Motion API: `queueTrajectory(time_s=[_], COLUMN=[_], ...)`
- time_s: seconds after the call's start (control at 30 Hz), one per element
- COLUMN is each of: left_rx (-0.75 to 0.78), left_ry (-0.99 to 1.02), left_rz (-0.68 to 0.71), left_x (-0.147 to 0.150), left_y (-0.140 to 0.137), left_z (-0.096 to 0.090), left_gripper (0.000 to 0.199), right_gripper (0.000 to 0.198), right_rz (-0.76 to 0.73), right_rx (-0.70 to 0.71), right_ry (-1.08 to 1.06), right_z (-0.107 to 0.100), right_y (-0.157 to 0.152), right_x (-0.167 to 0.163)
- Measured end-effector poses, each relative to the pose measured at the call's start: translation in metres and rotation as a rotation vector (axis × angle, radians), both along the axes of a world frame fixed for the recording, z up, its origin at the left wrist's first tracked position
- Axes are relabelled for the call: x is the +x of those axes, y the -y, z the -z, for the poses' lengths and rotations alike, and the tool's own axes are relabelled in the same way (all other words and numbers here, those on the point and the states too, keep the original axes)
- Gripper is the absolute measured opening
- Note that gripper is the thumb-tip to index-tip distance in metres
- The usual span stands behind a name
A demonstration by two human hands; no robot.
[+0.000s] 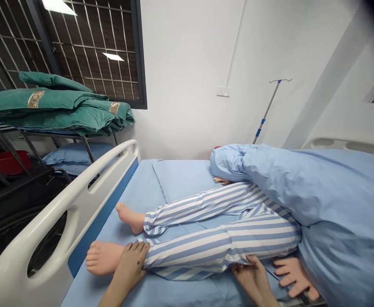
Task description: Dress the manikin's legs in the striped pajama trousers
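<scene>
A manikin lies on the bed in blue-and-white striped trousers [202,243], its two bare plastic-looking feet [105,257] toward the footboard. My left hand [131,264] is closed over the nearer ankle, at the trouser cuff, with fingers on top. Near the knee of that same leg, my right hand [252,275] grips the lower edge of the trouser leg between thumb and fingers; part of its fingers is hidden under the cloth. Beside my right hand rests the manikin's hand [295,277], palm down. A light blue quilt [302,183] covers the upper body.
A cream footboard [55,213] stands at the left end of the blue-sheeted bed [187,170]. Beyond it, green folded bedding [62,104] lies on a rack above a red basin [7,162]. An IV pole [270,106] rises behind the bed, by the wall.
</scene>
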State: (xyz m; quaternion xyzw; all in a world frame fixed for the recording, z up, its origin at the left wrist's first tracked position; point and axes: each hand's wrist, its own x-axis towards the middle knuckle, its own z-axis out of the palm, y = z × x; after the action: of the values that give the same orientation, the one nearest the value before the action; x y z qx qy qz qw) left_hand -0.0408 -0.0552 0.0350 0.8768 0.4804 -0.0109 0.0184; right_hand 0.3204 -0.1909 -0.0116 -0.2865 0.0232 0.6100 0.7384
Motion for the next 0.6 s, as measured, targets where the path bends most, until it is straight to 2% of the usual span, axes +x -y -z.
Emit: queueTrajectory(time_s=[0.27, 0.4, 0.6], left_rx=[0.044, 0.102, 0.125], left_ry=[-0.066, -0.083, -0.058], left_rz=[0.025, 0.044, 0.030], left_x=[-0.005, -0.008, -0.008], left_y=[0.000, -0.001, 0.004], left_z=[0.012, 0.015, 0.014], left_gripper=[0.060, 0.059, 0.054], right_gripper=[0.012, 0.013, 0.018], right_rz=[-0.064, -0.090, -0.112], right_rx=[-0.060, -0.049, -0.107], right_ry=[0.075, 0.082, 0.109], right_z=[0.024, 0.028, 0.029], right_y=[-0.008, -0.008, -0.001], right_x=[-0.005, -0.005, -0.006])
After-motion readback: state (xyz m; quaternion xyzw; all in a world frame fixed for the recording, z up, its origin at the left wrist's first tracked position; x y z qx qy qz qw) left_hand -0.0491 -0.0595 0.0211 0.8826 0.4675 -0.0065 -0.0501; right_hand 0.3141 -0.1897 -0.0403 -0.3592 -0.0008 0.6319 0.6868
